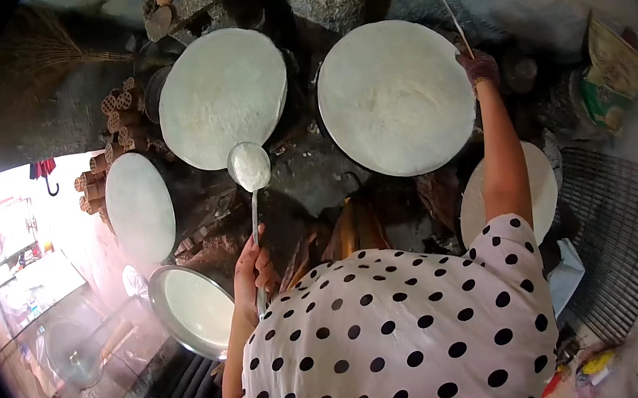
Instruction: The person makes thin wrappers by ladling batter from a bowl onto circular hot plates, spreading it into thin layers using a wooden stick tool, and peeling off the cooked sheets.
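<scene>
My left hand [254,268] is wrapped around the handle of a metal ladle [256,207]. White batter fills the ladle's bowl, which is at the lower edge of a round white sheet [220,91]; I cannot tell whether they touch. My right hand [481,67], in a dark glove, grips a long thin stick [455,18] that points up and away. Beside that hand lies a second round white sheet [398,96], with a dark rim showing under its edge. Left of my left forearm, a metal basin [224,292] contains white liquid.
Another white disc [140,208] stands at the left, near stacked perforated brown briquettes [127,119]. Beneath my right arm is a pale disc [542,178], with a wire rack [620,224] beyond. A sack [616,71] sits far right, a twig broom [74,50] at upper left.
</scene>
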Demonstrator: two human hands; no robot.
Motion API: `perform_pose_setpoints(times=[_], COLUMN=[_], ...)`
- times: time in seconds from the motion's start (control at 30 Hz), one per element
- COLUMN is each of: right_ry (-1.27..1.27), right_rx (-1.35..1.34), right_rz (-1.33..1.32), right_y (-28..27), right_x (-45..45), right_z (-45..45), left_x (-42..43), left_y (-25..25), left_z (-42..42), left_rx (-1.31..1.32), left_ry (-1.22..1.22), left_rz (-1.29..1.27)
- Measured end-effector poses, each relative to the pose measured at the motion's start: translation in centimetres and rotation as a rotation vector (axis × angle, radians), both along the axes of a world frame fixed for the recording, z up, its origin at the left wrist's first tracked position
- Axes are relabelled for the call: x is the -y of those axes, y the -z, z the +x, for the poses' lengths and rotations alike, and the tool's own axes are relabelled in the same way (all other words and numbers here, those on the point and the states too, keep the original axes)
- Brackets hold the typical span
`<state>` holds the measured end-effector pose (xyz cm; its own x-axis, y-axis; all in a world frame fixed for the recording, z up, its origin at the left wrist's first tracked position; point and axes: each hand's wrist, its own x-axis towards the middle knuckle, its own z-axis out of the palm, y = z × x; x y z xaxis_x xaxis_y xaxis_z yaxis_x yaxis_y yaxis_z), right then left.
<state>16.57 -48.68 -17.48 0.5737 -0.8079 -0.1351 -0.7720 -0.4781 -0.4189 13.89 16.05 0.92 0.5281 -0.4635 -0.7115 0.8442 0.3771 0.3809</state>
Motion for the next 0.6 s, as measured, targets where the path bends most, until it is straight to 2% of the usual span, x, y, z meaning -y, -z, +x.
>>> perform_pose_setpoints(times=[0.03, 0.17, 0.27, 0.33, 0.37, 0.4, 0.47, 0.5, 0.53, 0.6], right_ry=[0.003, -0.018, 0.005, -0.232, -0.243, -0.237, 0.019, 0.127, 0.132, 0.216], right_rx=[-0.059, -0.003, -0.049, 0.049, 0.142, 0.143, 0.341, 0.132, 0.144, 0.324], right_rz=[-0.012, -0.123, -0.165, -0.243, -0.105, -0.108, 0.328, 0.482, 0.475, 0.602], right_y=[0.0, 2.9, -2.8, -11.9, -14.5, -16.8, -21.1, -22.3, -20.8, -13.6], right_x=[0.1, 1.3, -2.3, -7.4, -8.0, -7.8, -7.2, -5.9, -4.5, -3.4], right_z=[-0.2, -1.9, -2.2, -2.0, -2.3, -2.5, -3.3, -3.7, -5.5, -9.9], left_x=[-0.2, -0.6, -0.2, -0.5, -0.6, -0.6, -0.7, -0.9, -1.3, -2.1], left_y=[0.1, 0.3, -0.6, -0.3, -0.2, -0.2, -0.2, 0.1, 0.4, 0.8], left_z=[0.0, 0.4, 0.7, 0.7, 0.7, 0.7, 0.7, 0.8, 0.6, 0.2], left_rx=[-0.01, -0.023, 0.005, 0.023, 0.039, 0.04, 0.057, 0.068, 0.087, 0.106], left_ry=[-0.004, -0.019, -0.02, -0.023, -0.021, -0.016, -0.002, 0.005, 0.014, 0.038], left_rz=[0.028, 0.063, 0.066, 0.062, 0.065, 0.063, 0.057, 0.048, 0.037, 0.016])
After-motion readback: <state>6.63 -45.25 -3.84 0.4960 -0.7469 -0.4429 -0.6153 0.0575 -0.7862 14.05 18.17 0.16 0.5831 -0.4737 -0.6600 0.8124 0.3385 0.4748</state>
